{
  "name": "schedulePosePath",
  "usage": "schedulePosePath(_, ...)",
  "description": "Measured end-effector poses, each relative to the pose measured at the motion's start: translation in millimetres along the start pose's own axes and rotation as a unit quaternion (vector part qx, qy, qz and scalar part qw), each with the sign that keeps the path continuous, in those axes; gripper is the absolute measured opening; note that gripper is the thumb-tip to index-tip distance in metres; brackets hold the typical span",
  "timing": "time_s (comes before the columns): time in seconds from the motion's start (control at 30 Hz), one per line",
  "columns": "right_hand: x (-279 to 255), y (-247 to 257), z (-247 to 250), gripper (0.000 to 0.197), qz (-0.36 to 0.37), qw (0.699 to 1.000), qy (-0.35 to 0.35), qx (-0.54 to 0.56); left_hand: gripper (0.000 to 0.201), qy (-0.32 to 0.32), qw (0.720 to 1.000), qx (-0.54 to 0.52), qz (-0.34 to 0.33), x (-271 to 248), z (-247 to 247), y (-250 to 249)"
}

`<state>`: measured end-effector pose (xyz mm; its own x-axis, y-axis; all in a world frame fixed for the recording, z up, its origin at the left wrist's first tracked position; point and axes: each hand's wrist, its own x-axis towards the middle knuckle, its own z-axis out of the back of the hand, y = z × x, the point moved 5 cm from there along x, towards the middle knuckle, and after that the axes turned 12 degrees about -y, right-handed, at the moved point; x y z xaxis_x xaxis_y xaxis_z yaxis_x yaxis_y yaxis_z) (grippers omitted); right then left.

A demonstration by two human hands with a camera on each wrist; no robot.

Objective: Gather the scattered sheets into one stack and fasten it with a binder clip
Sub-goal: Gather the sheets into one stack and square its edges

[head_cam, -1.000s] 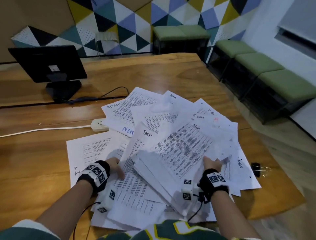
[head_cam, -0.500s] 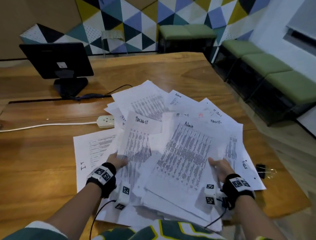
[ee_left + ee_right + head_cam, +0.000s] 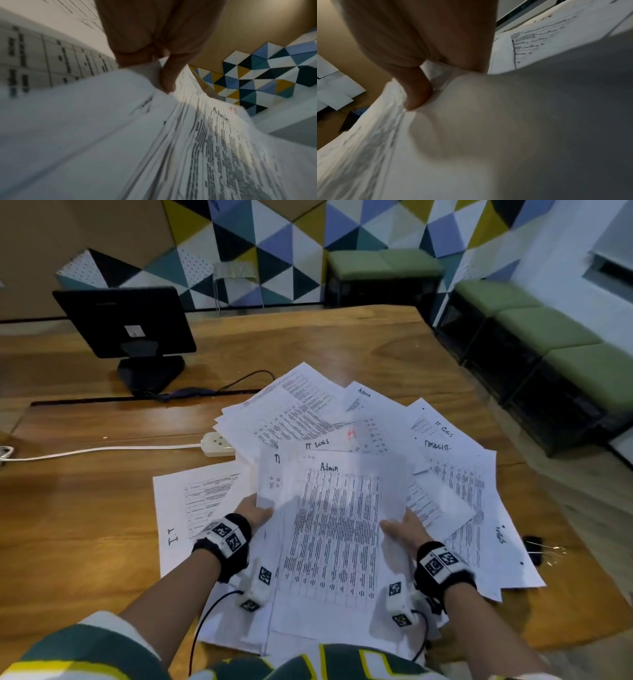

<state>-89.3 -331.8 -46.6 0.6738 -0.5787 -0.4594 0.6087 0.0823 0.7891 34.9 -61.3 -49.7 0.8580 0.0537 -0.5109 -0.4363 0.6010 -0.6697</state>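
Head view: both hands hold a raised bundle of white printed paper sheets, its top page headed "Admin", above the wooden worktop. The left hand grips the bundle's left edge; in the left wrist view its thumb presses down on the pages while the other fingers go under, out of sight. The right hand grips the right edge the same way, thumb on top and paper bulging beside it. Many more loose printed sheets lie fanned over the worktop beyond and to the right, and one sheet marked "IT" lies flat to the left. The small black binder clip sits on the worktop just off the right edge of the spread, partly tucked against a sheet's corner.

Gathering looks only partly done. The held pages are uneven, their edges splayed in the left wrist view, so a loosened thumb could let inner pages slide out. Sweeping the remaining paper inward could nudge the clip off the near right side of the worktop, or bury it. The white power strip touches the far-left sheets and its cable could snag a corner.
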Motion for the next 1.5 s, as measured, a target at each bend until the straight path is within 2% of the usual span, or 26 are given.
schedulePosePath(0.1,-0.6,5.1,0.9,0.029,-0.001,0.999,0.044,-0.004,0.039,-0.025,1.0,0.007,-0.002,6.5,0.7,-0.8)
schedulePosePath(0.17,-0.7,6.7,3.6,0.017,-0.013,0.998,0.065,-0.008,0.048,-0.031,0.999,0.008,0.008,8.4,1.2,-1.6)
schedulePosePath(0.3,0.4,8.2,-2.3,0.032,-0.018,0.996,0.08,-0.042,0.069,-0.065,0.995,-0.011,0.079,11.5,-1.2,0.0)
schedulePosePath(0.43,2.2,10.4,-19.0,0.038,0.007,0.996,0.072,-0.045,0.087,0.013,0.991,-0.082,0.109,8.5,-17.7,-2.2)
schedulePosePath(0.5,1.1,10.9,-27.3,0.04,0.011,0.997,0.078,-0.028,0.094,0.043,0.992,-0.064,0.101,9.1,-21.0,0.4)
schedulePosePath(0.57,-2.0,13.3,-31.0,0.041,0.003,0.996,0.094,-0.002,0.1,0.026,0.995,-0.01,0.099,13.4,-18.2,9.2)
schedulePosePath(0.63,0.8,13.0,-29.8,0.062,-0.03,0.991,0.113,0.073,0.089,0.005,0.994,0.029,0.109,21.9,-15.2,19.9)
schedulePosePath(0.67,4.4,13.5,-27.2,0.075,-0.048,0.985,0.104,0.125,0.082,0.015,0.993,0.034,0.108,26.2,-15.7,24.3)
schedulePosePath(0.7,10.8,11.3,-24.4,0.076,-0.075,0.978,0.08,0.178,0.08,0.036,0.993,0.028,0.106,33.3,-20.2,31.7)
schedulePosePath(0.77,22.5,7.0,-19.2,0.055,-0.151,0.942,0.013,0.301,0.075,0.072,0.992,0.03,0.104,42.2,-28.2,40.0)
schedulePosePath(0.83,33.2,5.1,-17.6,0.048,-0.204,0.912,-0.013,0.356,0.034,0.074,0.994,0.024,0.081,36.0,-24.3,29.6)
schedulePosePath(0.87,35.5,7.4,-17.4,0.048,-0.222,0.902,-0.011,0.37,0.022,0.075,0.994,0.022,0.081,37.8,-23.2,27.5)
schedulePosePath(0.9,36.9,10.5,-16.0,0.046,-0.235,0.896,-0.016,0.376,0.023,0.075,0.994,0.019,0.075,34.0,-20.0,22.0)
schedulePosePath(1.0,42.4,20.1,-11.0,0.039,-0.256,0.894,-0.022,0.368,0.05,0.056,0.995,0.03,0.08,27.4,-16.6,9.8)
schedulePosePath(1.07,48.6,27.8,-10.9,0.028,-0.252,0.902,-0.026,0.351,0.049,0.028,0.994,0.08,0.07,14.7,-13.0,-0.8)
schedulePosePath(1.1,52.9,30.6,-11.1,0.029,-0.244,0.91,-0.034,0.334,0.047,0.012,0.994,0.088,0.063,12.4,-12.0,-3.7)
schedulePosePath(1.17,59.7,34.4,-12.1,0.045,-0.241,0.927,-0.038,0.284,0.043,-0.002,0.996,0.068,0.065,7.5,-13.1,-7.5)
schedulePosePath(1.27,66.1,42.7,-14.5,0.042,-0.228,0.944,-0.016,0.237,0.044,-0.01,0.996,0.052,0.066,6.5,-13.0,-6.7)
schedulePosePath(1.33,76.4,40.9,-18.1,0.041,-0.227,0.944,-0.007,0.238,0.048,-0.006,0.996,0.035,0.077,5.5,-13.2,-4.7)
schedulePosePath(1.5,101.7,37.7,-20.1,0.036,-0.214,0.94,-0.035,0.265,0.058,0.013,0.997,-0.014,0.08,3.9,-13.5,-4.8)
